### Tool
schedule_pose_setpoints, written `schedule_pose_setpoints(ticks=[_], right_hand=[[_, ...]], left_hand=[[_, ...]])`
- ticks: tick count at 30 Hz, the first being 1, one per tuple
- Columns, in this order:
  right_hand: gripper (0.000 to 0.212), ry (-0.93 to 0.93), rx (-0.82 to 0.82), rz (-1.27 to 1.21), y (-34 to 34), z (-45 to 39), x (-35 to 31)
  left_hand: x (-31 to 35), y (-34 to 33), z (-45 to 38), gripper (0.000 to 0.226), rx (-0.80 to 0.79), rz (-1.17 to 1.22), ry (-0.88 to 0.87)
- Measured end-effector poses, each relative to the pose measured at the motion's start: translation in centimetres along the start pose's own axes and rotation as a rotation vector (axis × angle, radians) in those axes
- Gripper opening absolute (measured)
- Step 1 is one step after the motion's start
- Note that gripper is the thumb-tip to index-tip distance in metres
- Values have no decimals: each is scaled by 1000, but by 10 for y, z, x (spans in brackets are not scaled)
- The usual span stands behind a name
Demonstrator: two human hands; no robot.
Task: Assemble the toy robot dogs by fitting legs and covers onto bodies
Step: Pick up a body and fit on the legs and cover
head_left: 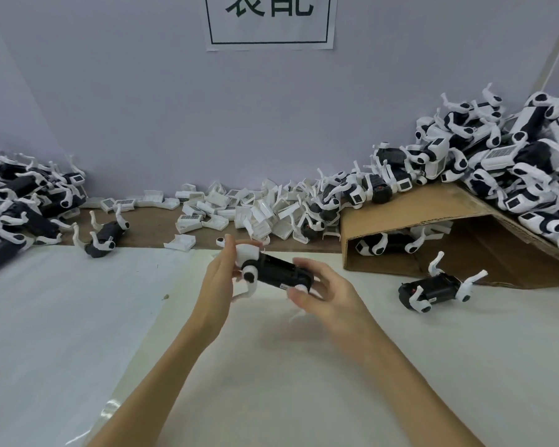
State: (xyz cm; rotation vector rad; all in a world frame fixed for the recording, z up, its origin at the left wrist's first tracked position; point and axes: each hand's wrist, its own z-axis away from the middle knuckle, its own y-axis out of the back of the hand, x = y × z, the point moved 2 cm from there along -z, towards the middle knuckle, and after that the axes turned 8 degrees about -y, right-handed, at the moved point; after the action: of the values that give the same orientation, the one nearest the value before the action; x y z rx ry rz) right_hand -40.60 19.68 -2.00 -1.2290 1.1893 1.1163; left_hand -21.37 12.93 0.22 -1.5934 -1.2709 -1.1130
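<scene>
Hands (220, 275) around toy dog body (279, 271)

Black toy body (279, 270) with white legs (250, 275), brown cardboard (410, 206).

So there's a white sheet (78, 333) covering most of the table across the bottom of the frame, with brown tabletop (155, 229) showing in a strip behind it. A lavender wall (175, 108) fills the top half, and a white sign (270, 22) with dark characters is stuck at top center, cut off by the edge. A bent cardboard piece (433, 204) sits tent-like at right.
</scene>
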Motion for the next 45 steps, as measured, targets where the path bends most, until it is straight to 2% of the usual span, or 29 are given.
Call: schedule_pose_setpoints(ticks=[2,5,9,14,17,20,24,27,31,32,35,37,39,41,45], right_hand=[[62,184,99,269,-6,3,-2],[73,407,142,567,-21,10,2],[74,497,154,735,-46,16,8],[72,498,171,766,-59,15,8],[69,418,157,700,-53,9,9],[66,281,153,552,-45,2,11],[62,93,132,391,-37,-6,8],[53,101,95,417,-40,-9,7],[35,96,39,343,-49,-24,5],[30,136,46,411,-48,-32,3],[66,262,51,857,-41,-57,-5],[85,240,30,1180,-39,-72,-6],[94,204,-17,1490,-39,-84,-2],[84,188,-44,1620,-39,-90,2],[27,295,58,1565,-31,-89,-2]], left_hand=[[-5,-1,0,75,73,-43,-25],[-7,1,2,81,194,30,-78],[-6,12,0,84,261,349,-65],[-2,23,-5,84,273,444,-20],[-6,22,-7,86,265,452,45],[-9,22,-9,81,190,278,90],[-16,22,-12,54,122,-103,0],[-23,25,-14,55,201,-126,42],[-18,41,-20,64,361,88,8],[-17,47,-20,64,399,138,-12],[-15,57,-21,62,454,213,-12],[-17,59,-22,62,459,184,4],[-20,58,-22,61,485,133,23],[-22,56,-21,60,496,97,43],[-24,57,-21,61,472,90,40]])
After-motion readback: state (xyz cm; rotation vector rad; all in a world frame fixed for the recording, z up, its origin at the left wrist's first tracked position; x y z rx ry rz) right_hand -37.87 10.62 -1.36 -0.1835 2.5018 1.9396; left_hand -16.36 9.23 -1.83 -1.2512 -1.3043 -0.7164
